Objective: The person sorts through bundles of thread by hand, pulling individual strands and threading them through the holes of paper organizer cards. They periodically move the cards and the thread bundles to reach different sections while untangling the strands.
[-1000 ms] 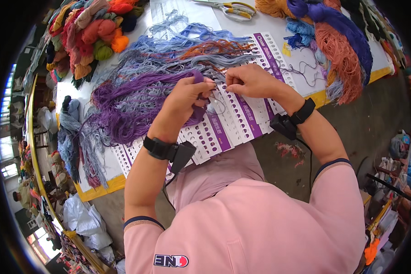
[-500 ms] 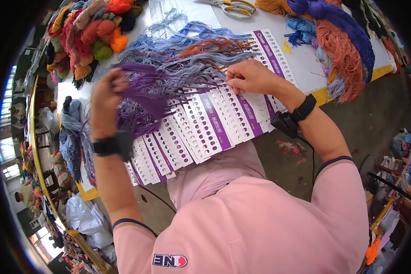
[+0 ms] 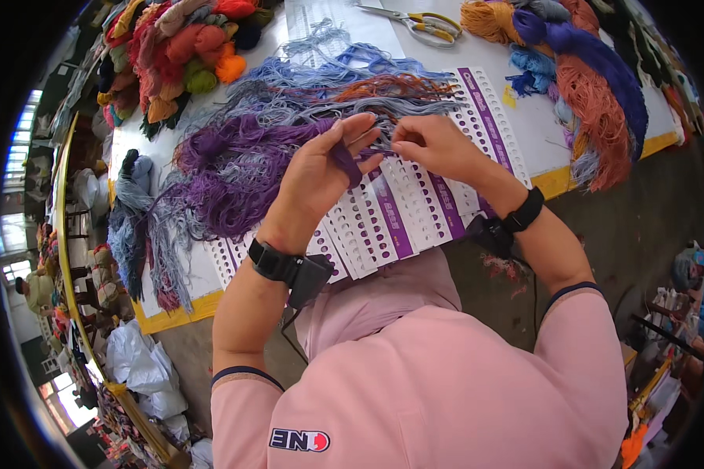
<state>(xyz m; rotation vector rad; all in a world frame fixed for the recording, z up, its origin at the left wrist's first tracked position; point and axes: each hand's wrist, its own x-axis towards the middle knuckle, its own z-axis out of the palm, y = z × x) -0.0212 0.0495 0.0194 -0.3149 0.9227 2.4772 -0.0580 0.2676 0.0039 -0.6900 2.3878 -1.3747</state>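
Note:
A bundle of purple thread (image 3: pixel 238 148) lies spread over a pile of blue-grey threads (image 3: pixel 266 102) on the table. Part of the purple thread passes across the palm of my left hand (image 3: pixel 326 160), whose fingers are half bent around it. Just to the right, my right hand (image 3: pixel 436 146) is closed in a pinch, and a thin purple strand seems to run to its fingertips. Beneath both hands lie several overlapping white cards with punched holes and purple bands (image 3: pixel 387 215). Threads are tied through some holes along the cards. Rust-orange threads (image 3: pixel 395 84) lie beyond.
Yellow-handled scissors (image 3: pixel 430 27) lie at the far edge. Heaped colourful yarn skeins (image 3: pixel 188 55) stand at the far left, more skeins, salmon and blue (image 3: pixel 594 86), at the right. A grey-blue thread bunch (image 3: pixel 133 219) hangs by the yellow-edged table's left side (image 3: pixel 184 313).
My left hand has come from the left to beside my right hand. The purple bundle it was swinging has settled onto the pile. My right hand stays pinched near the cards.

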